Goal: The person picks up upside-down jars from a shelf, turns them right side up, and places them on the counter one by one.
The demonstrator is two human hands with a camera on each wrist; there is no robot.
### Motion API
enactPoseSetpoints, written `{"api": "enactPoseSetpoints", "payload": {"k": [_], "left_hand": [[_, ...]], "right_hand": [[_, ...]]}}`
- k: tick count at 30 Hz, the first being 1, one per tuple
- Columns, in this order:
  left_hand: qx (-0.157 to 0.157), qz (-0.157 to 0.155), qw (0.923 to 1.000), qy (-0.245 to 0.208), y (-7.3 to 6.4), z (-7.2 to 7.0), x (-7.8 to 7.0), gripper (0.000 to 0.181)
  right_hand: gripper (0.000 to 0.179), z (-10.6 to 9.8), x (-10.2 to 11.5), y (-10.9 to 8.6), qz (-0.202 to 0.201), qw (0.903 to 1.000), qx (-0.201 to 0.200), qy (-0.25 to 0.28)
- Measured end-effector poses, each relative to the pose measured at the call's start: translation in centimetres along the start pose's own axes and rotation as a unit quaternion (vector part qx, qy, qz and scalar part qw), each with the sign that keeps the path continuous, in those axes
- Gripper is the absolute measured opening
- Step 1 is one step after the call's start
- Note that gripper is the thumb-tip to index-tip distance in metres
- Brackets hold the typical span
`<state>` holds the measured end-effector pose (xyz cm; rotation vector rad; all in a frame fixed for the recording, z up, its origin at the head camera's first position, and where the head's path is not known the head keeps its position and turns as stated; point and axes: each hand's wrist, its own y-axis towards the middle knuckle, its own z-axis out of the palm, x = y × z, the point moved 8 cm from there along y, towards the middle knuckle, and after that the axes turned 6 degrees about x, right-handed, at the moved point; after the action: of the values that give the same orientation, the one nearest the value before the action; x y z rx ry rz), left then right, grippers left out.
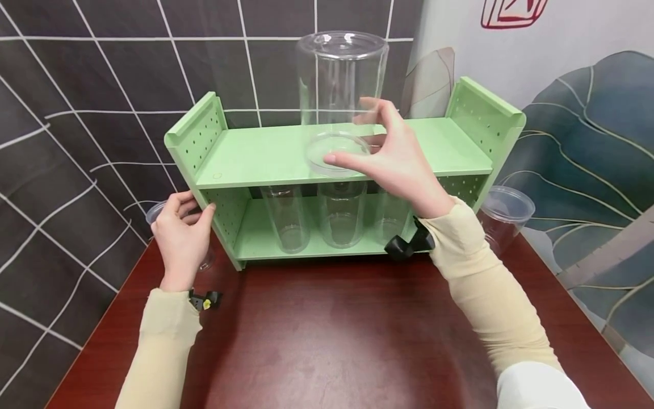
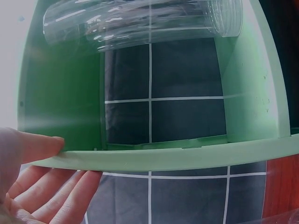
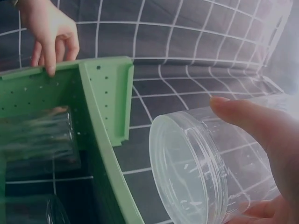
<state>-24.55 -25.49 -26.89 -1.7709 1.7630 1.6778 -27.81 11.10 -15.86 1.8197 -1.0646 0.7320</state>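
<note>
My right hand (image 1: pixel 395 153) holds a large clear plastic jar (image 1: pixel 334 79) upright over the upper board of a green two-tier shelf (image 1: pixel 260 156). The thumb lies across the jar's lower front and the fingers reach round its right side. Seen in the right wrist view, the jar's round end (image 3: pixel 177 172) is a little apart from the board. My left hand (image 1: pixel 181 238) grips the front edge of the shelf's left side panel (image 2: pixel 177 158), thumb on the inner face and fingers outside. Three clear jars, the middle one (image 1: pixel 341 230) among them, stand on the lower board.
A clear container (image 1: pixel 155 212) is partly hidden behind my left hand. Another lidded clear container (image 1: pixel 506 204) stands right of the shelf, beside my right forearm. The shelf is on a dark red table (image 1: pixel 327 329), with a grid-patterned wall (image 1: pixel 122 74) close behind.
</note>
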Motion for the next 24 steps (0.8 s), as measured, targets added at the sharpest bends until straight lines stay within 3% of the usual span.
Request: {"api": "enactPoseSetpoints", "payload": {"k": [16,19,24], "left_hand": [[-0.002,0.005,1.0000,-0.004,0.0,0.0,-0.2,0.032],[-0.002,0.004,1.0000,-0.002,0.0,0.0,-0.2,0.033],[-0.001,0.003,1.0000,0.001,0.0,0.1,-0.2,0.033]], "right_hand": [[0.063,-2.7,-0.9,-4.6,-0.016,0.9993,-0.017,0.029],[0.066,-2.8,-1.0,-5.7,-0.021,0.9993,-0.018,0.026],[0.091,-2.8,-1.3,-7.4,-0.022,0.9996,-0.017,-0.002]]}}
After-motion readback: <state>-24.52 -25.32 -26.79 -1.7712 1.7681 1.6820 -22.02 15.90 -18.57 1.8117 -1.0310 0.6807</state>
